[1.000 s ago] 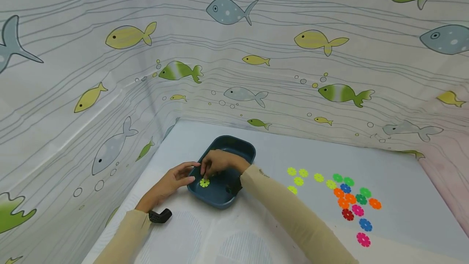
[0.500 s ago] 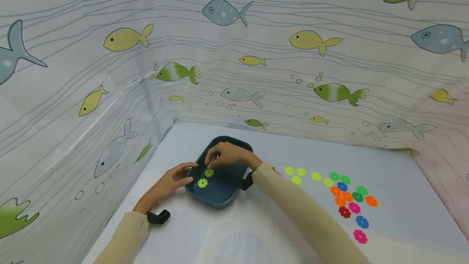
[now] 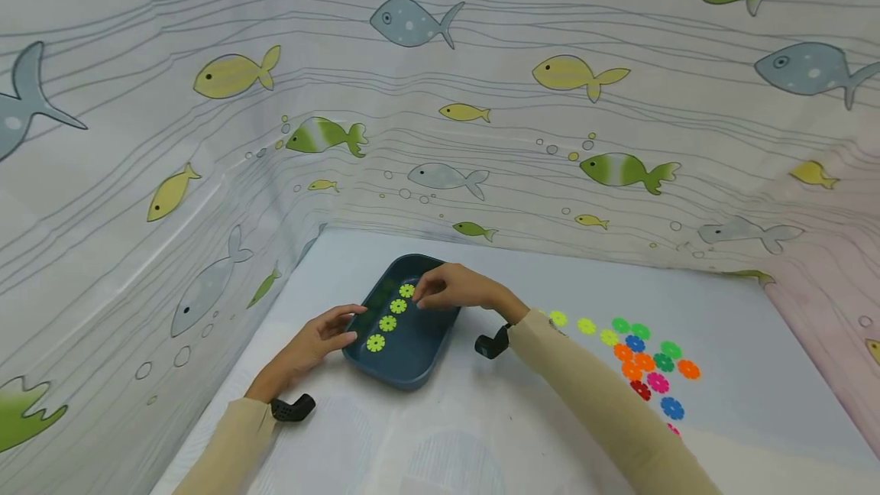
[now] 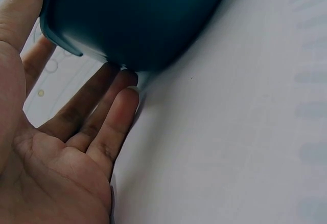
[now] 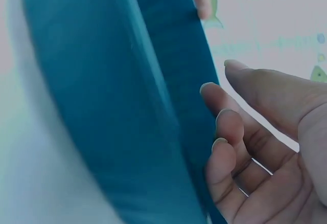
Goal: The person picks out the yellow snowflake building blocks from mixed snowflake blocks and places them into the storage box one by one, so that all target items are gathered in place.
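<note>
Inside a dark blue plastic tray (image 3: 406, 367), several yellow notched flower-shaped discs (image 3: 388, 323) lie in a row along its left side. My left hand (image 3: 312, 342) holds the tray at its left edge, thumb and index at the rim. In the left wrist view, the lower fingertips (image 4: 124, 98) meet the outer wall of the tray (image 4: 133, 19). Over the tray's right part hovers my right hand (image 3: 457, 286), close to the farthest yellow disc. Its thumb and loosely bent fingers (image 5: 230, 127) stand apart with nothing between them in the right wrist view.
More flower-shaped discs in orange (image 3: 644, 362), green (image 3: 670, 350), blue (image 3: 672, 408), pink and dark red lie on the white tabletop (image 3: 756, 403) at the right. Some loose yellow discs (image 3: 587, 325) are partly behind the right sleeve. Fish-patterned fabric (image 3: 481, 136) surrounds the table.
My right hand has drawn back from the tray's left side toward the far right, uncovering more yellow discs in the row. My left hand stays at the rim; the head view shifts slightly.
</note>
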Available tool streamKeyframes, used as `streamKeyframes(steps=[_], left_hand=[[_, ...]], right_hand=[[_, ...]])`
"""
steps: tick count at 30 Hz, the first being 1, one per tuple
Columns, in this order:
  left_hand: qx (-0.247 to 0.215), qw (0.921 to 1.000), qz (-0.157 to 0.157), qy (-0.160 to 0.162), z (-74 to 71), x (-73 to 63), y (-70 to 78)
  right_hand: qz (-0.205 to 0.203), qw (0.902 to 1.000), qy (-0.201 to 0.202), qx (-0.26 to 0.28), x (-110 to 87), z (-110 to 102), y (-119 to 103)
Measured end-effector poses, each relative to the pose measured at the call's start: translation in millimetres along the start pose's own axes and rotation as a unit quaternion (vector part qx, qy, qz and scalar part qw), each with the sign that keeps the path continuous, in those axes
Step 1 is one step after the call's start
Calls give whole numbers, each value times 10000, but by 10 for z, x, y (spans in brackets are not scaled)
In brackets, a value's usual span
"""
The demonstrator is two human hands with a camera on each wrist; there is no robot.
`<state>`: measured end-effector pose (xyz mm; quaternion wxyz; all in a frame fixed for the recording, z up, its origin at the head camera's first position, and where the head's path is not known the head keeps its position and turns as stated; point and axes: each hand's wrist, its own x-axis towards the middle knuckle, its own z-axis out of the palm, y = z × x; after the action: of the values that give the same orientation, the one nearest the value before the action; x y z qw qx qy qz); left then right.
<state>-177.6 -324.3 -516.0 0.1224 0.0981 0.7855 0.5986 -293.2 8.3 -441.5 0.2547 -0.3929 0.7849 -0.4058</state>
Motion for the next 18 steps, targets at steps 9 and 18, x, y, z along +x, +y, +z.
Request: streamKeyframes(steps=[9,18], left_hand=[[5,10000,24,10,-9,-15,-4],[11,10000,3,-4,-3,-9,-20]], right_hand=[[13,9985,373,403,-316,-163,188],[63,9967,715,389,-657,-293,398]])
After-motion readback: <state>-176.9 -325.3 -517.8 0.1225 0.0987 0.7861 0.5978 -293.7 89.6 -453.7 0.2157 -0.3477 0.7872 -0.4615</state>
